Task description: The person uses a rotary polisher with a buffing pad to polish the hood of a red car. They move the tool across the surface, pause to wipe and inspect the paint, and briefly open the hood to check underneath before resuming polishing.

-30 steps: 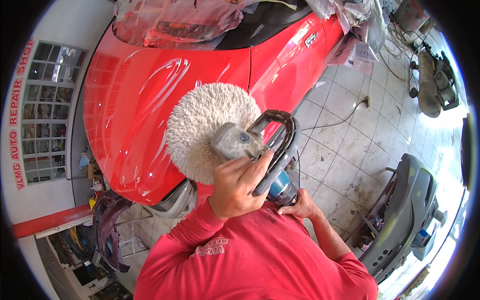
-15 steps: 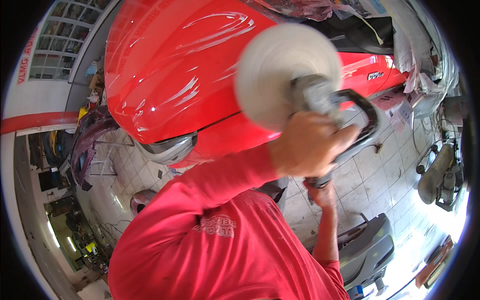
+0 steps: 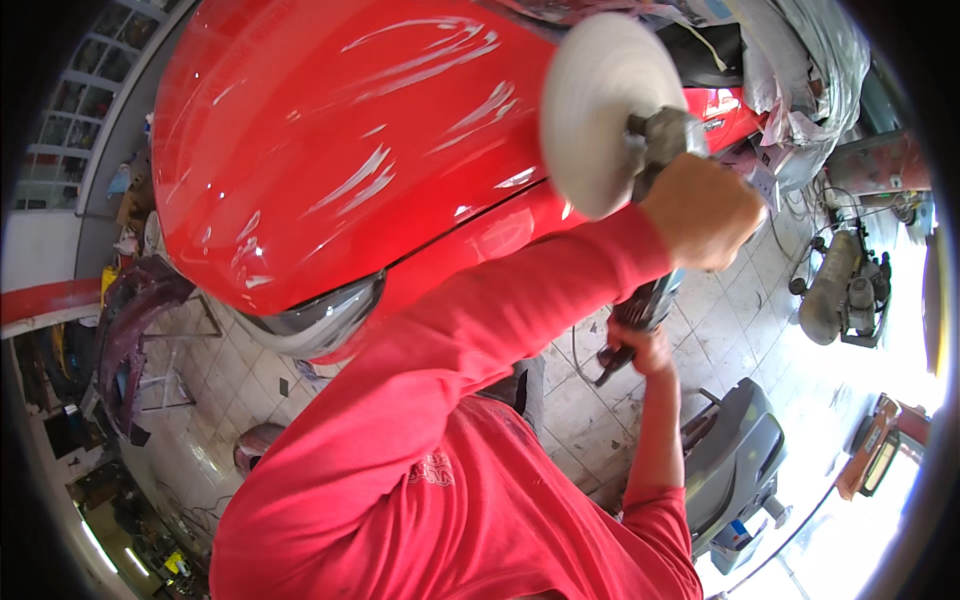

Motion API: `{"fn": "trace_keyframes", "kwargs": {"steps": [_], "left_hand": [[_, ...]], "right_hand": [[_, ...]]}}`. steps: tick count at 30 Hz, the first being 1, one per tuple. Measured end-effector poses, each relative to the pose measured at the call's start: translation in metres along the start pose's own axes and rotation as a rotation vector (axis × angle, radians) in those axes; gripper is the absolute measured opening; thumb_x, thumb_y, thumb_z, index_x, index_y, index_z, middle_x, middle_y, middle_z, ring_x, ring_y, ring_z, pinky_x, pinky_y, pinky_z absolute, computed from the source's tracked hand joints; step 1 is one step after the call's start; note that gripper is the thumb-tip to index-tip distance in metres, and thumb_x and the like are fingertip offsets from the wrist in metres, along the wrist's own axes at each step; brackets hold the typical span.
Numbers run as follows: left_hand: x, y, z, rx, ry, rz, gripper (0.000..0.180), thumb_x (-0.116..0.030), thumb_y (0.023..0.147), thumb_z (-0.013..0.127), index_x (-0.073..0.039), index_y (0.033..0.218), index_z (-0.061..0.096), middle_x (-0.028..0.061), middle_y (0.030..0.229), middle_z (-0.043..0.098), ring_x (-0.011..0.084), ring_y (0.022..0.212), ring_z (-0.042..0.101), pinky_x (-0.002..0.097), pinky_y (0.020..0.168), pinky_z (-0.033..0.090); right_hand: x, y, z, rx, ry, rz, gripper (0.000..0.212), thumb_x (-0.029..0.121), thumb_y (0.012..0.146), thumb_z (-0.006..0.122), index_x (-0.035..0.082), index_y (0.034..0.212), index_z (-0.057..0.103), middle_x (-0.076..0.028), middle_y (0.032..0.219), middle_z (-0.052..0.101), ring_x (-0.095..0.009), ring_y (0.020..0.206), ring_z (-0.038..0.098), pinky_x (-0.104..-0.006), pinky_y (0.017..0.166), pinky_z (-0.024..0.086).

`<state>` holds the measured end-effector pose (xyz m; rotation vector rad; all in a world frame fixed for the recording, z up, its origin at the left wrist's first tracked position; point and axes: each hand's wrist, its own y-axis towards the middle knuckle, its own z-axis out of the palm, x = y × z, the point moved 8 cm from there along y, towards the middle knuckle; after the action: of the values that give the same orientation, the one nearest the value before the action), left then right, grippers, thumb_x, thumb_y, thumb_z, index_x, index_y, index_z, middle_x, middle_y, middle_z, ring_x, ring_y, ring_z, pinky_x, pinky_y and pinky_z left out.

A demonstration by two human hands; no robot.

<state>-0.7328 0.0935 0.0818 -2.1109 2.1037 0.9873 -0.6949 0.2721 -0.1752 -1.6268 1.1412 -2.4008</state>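
A polisher (image 3: 672,136) with a large round white pad (image 3: 600,112) is in both my hands. The pad is smeared by spinning and tilted, its edge at or just over the right side of the red car hood (image 3: 330,130); contact is hard to judge. My left hand (image 3: 705,212), fingers closed, grips the polisher near its head. Lower down, my right hand (image 3: 643,345) is wrapped round the rear end of the dark body. White streaks (image 3: 365,180) of paste lie over the glossy hood.
A headlight (image 3: 325,315) sits at the hood's front corner. Plastic sheeting (image 3: 800,80) covers part of the car. A compressor (image 3: 840,290) stands at the right, a grey bumper (image 3: 735,460) lies on the tiled floor, and a dark purple bumper (image 3: 130,330) rests on a stand. A cord (image 3: 582,365) hangs near my right hand.
The polisher and my left hand have moved up and to the right across the view, and the pad has tilted more on edge. The whole view has shifted, too. Both hands keep their grip.
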Motion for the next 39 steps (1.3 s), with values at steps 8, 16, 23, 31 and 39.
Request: {"fn": "trace_keyframes", "kwargs": {"steps": [8,16,23,31,39], "left_hand": [[0.01,-0.131,-0.058,-0.064,-0.035,-0.024,0.022,-0.018,0.079,0.074,-0.009,0.099,0.071,0.0108,0.076,0.073,0.0296,0.075,0.076,0.0473,0.064,0.057],[-0.017,-0.34,-0.133,-0.133,-0.002,-0.005,0.061,-0.017,0.071,0.077,0.0,0.129,0.07,0.0026,0.071,0.062,0.02,0.068,0.065,0.037,0.061,0.052],[-0.012,-0.277,-0.107,-0.056,-0.033,0.025,0.042,-0.014,0.078,0.073,0.0,0.117,0.07,0.0075,0.071,0.067,0.0242,0.069,0.07,0.0398,0.061,0.055],[-0.023,-0.205,-0.079,0.09,0.091,0.043,0.017,-0.014,0.081,0.073,-0.001,0.092,0.07,0.0128,0.07,0.074,0.0277,0.069,0.077,0.0409,0.06,0.06],[-0.026,-0.157,-0.034,0.377,0.209,0.114,0.017,-0.014,0.08,0.072,-0.005,0.095,0.072,0.0121,0.074,0.075,0.0289,0.071,0.077,0.0434,0.061,0.06]], "right_hand": [[-0.051,-0.016,0.092,-0.071,-0.173,-0.084,0.016,0.011,0.083,0.086,0.009,0.094,0.075,-0.001,0.076,0.069,-0.013,0.069,0.065,-0.0333,0.063,0.052],[-0.189,-0.06,0.232,0.12,-0.431,-0.259,0.037,0.013,0.081,0.085,0.006,0.116,0.076,-0.011,0.11,0.079,-0.021,0.102,0.072,-0.0414,0.089,0.059],[-0.132,-0.062,0.213,0.126,-0.305,-0.194,0.031,0.008,0.083,0.086,0.004,0.112,0.076,-0.003,0.105,0.077,-0.018,0.097,0.071,-0.0397,0.087,0.058],[-0.122,-0.026,0.218,0.236,0.066,-0.09,0.025,0.0,0.082,0.085,0.004,0.103,0.073,-0.001,0.091,0.07,-0.014,0.084,0.067,-0.0342,0.076,0.055],[-0.124,0.001,0.24,0.267,0.406,-0.158,0.018,0.005,0.081,0.086,0.005,0.092,0.071,-0.001,0.078,0.067,-0.015,0.072,0.064,-0.0335,0.066,0.052]]}}
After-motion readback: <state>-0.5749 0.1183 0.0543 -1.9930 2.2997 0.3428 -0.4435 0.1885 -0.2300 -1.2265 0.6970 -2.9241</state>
